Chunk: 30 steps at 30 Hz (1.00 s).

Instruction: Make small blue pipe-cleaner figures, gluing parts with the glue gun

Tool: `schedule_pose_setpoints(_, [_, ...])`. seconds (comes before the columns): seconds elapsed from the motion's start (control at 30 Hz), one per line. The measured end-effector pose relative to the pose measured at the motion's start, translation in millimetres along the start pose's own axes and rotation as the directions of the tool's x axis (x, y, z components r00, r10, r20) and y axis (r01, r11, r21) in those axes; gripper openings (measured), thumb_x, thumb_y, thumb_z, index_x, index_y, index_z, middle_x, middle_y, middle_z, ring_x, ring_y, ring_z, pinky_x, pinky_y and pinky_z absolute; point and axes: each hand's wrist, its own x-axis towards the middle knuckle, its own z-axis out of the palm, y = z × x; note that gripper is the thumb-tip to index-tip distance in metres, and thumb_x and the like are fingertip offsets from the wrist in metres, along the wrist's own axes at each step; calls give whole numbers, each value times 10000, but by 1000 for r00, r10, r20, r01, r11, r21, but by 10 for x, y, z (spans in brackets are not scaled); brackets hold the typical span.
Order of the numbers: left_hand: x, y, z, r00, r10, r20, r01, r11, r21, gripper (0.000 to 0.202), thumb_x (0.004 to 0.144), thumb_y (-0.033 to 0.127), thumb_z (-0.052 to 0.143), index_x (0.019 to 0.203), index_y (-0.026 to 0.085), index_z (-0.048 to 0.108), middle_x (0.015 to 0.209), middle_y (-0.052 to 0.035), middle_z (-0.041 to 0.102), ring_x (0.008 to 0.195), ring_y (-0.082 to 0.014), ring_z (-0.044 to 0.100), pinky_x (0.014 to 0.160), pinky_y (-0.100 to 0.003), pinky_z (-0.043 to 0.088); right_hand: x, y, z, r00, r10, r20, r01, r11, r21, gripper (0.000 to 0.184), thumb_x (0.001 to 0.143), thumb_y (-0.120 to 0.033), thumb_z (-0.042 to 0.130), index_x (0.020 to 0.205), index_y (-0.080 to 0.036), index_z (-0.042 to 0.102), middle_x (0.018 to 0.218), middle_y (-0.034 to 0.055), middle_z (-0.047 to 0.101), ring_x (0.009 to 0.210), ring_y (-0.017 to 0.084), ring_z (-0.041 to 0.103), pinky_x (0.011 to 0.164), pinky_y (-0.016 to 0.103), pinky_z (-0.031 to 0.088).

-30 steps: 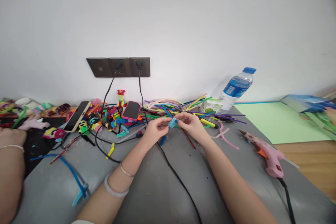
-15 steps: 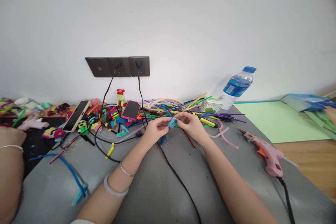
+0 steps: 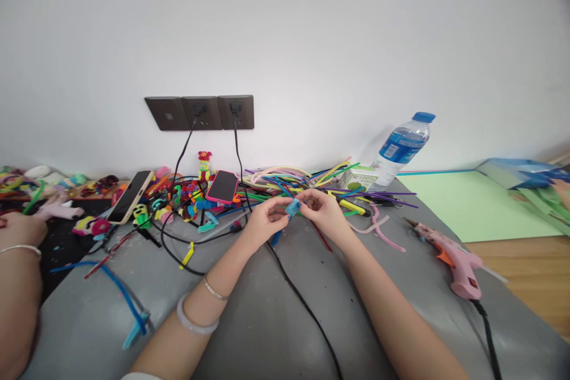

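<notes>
My left hand point(image 3: 266, 222) and my right hand point(image 3: 326, 214) meet over the middle of the grey table. Between their fingertips is a small light blue pipe cleaner piece point(image 3: 293, 208), bent into a compact shape. Both hands pinch it, one from each side. Just under my left fingers lies a darker blue piece point(image 3: 276, 238), partly hidden. Behind the hands spreads a pile of loose coloured pipe cleaners point(image 3: 285, 177). A yellow-handled tool point(image 3: 350, 205) rests beside my right hand.
A pink glue gun point(image 3: 463, 267) lies at the right, its cord running forward. A water bottle point(image 3: 403, 145) leans against the wall beside a small box point(image 3: 360, 179). Black cables point(image 3: 307, 309) cross the table. Phones point(image 3: 222, 186) and pipe cleaner figures stand left; another person's hand point(image 3: 22, 231) is at far left.
My hands stay almost in place, the left fingers shifting slightly around the light blue piece. At far left, the other person's hand has moved up a little.
</notes>
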Motion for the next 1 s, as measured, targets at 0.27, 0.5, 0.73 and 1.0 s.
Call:
schedule_pose_setpoints(0.27, [-22,68,52,999,35,-42,-32,997,74,429,702,145,678,1129,167,635,1102,-93,667,781,-129,609,696,-234,530,-2,9,60,1000,-1,-5,1,992,125,198,716,-337,664,830,-177,639,670,2,589,563,128,472,545,269,386])
schedule_pose_setpoints(0.5, [-30,75,78,986,133,-101,-110,973,202,310,725,125,648,1032,171,642,1012,-71,680,799,-143,616,729,-246,525,-10,41,100,1000,-14,5,13,985,171,156,720,-299,662,819,-183,629,650,-12,575,573,129,493,550,259,407])
schedule_pose_setpoints(0.73, [-27,46,79,980,142,-139,-124,983,133,257,744,131,629,996,173,651,1000,-70,692,894,-167,652,821,-270,531,-17,25,108,1000,-29,-11,30,977,213,171,742,-329,682,807,-191,607,663,-15,566,584,127,496,552,254,399])
schedule_pose_setpoints(1.0, [1,29,62,983,43,-180,-65,991,-115,335,742,234,712,1061,173,629,1118,-112,699,1042,-206,663,887,-306,528,-17,8,111,997,-27,-68,40,977,209,204,745,-361,688,813,-193,596,674,-14,555,583,126,490,544,253,383])
